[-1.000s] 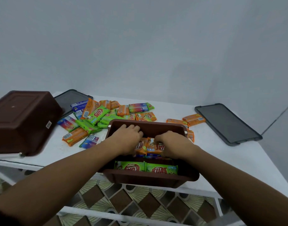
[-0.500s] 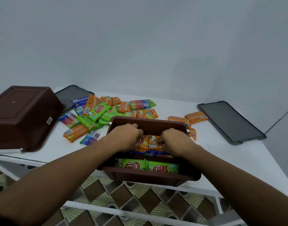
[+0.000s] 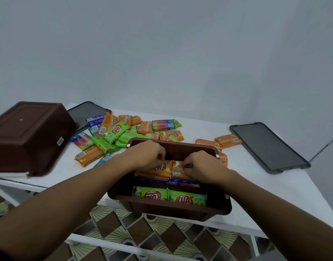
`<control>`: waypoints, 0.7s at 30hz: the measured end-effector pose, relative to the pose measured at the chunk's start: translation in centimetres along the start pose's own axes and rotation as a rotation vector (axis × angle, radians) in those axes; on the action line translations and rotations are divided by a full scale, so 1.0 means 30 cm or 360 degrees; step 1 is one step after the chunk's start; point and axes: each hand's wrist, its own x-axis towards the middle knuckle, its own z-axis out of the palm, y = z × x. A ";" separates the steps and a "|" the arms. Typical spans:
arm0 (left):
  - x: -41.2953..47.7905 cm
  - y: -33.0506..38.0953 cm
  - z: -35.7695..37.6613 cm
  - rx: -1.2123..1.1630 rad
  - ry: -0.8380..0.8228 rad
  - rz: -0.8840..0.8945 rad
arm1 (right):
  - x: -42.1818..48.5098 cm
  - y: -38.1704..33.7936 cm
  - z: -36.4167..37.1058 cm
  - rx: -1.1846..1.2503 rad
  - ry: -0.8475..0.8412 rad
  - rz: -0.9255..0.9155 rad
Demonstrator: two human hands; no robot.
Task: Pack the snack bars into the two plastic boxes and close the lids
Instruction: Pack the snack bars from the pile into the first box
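An open brown plastic box (image 3: 167, 210) sits at the table's near edge. Two green snack bars (image 3: 169, 196) lie along its near wall, with orange bars (image 3: 168, 169) stacked over blue ones behind them. My left hand (image 3: 148, 156) grips the left orange bar and my right hand (image 3: 201, 164) pinches the right orange bar, both inside the box. A pile of loose orange, green and blue snack bars (image 3: 122, 134) lies on the table beyond the box. A second brown box (image 3: 28, 136) rests upside down at the left.
Two dark grey lids lie flat: one (image 3: 267, 147) at the right, another (image 3: 86, 113) at the back left, partly under the upturned box. More orange bars (image 3: 222, 141) sit right of the box. The white table (image 3: 265, 196) ends near me over a patterned floor.
My hands stay on the orange bars in the box, their fingers shifting slightly. The view has shifted a little.
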 end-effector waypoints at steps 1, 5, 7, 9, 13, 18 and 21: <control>0.000 0.000 -0.013 -0.0108 0.0077 0.0033 | 0.001 0.006 -0.004 0.0072 0.0067 -0.0009; 0.020 0.009 -0.041 -0.0440 0.0308 0.0155 | 0.014 0.039 -0.041 0.0361 0.0349 -0.0007; 0.039 0.024 -0.050 -0.0563 0.0420 0.0211 | 0.021 0.054 -0.078 0.0474 0.0492 0.0032; 0.064 0.051 -0.066 -0.0640 0.0544 0.0257 | 0.031 0.078 -0.117 0.0533 0.0596 0.0090; 0.134 0.107 -0.098 -0.0749 0.0701 0.0259 | 0.052 0.145 -0.181 0.0614 0.0704 0.0176; 0.257 0.181 -0.131 -0.0742 0.0615 0.0214 | 0.071 0.270 -0.216 0.0628 0.0778 0.0262; 0.348 0.211 -0.137 -0.0724 0.0539 0.0181 | 0.089 0.359 -0.212 0.0630 0.0756 0.0354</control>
